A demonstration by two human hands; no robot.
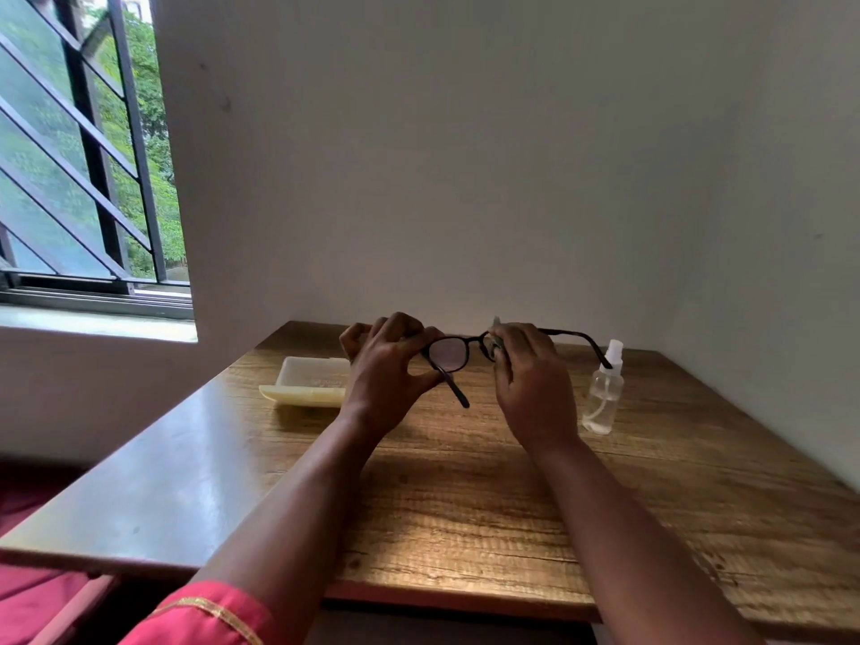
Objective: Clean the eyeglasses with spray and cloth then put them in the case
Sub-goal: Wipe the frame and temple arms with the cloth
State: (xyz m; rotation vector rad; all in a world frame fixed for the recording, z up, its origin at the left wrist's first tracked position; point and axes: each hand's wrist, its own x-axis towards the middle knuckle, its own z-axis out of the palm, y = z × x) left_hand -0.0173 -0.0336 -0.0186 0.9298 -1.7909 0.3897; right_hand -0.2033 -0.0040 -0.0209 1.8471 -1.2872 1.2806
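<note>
A wooden table [465, 505] stands against a white wall [465, 155], a barred window [83, 155] at left.

Both hands hold the dark-framed eyeglasses [458, 353] up above the wooden desk [512, 495]. The left hand [386, 365] pinches the frame at the left lens, with that arm of the eyeglasses hanging down. The right hand [530, 370] grips the other lens with a small grey cloth [497, 339]. An open pale yellow case [305, 384] lies on the desk to the left, and a clear spray bottle [604, 393] stands upright to the right
</note>
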